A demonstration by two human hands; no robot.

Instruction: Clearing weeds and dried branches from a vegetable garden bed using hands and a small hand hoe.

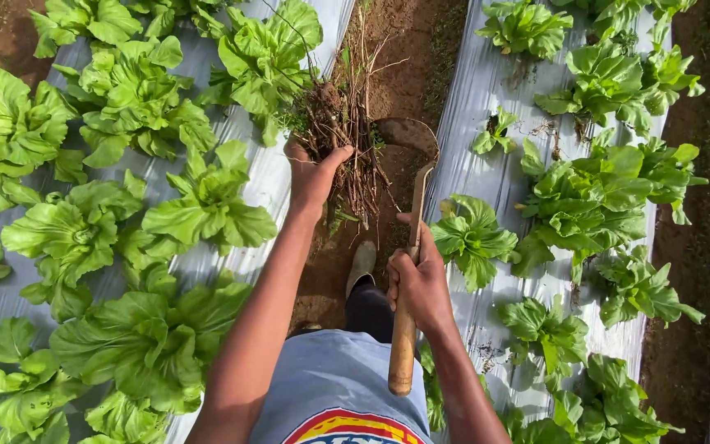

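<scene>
At the bottom centre of the frame the right hand (pixel 419 284) is closed around the wooden handle of a hoe (pixel 405 325), whose handle runs up toward the middle of the frame to a curved metal blade (pixel 411 136) resting on the bare soil path (pixel 408 57). A boot (pixel 361 267) stands on that path just left of the handle, close to the tool's line. Slightly higher, at centre, the left hand (pixel 312 174) is clenched on a clump of weeds (pixel 340 136), roots and dry stems hanging with soil clinging to them, held right beside the blade. Silver plastic sheets (pixel 478 90) cover the beds on either side, and leafy green lettuce plants (pixel 186 205) grow through holes in them to the left and right. With the blade so near the gripping fingers and the boot, a careless stroke could likely nick either; a swing off the path could tear the plastic or slice a nearby plant.
</scene>
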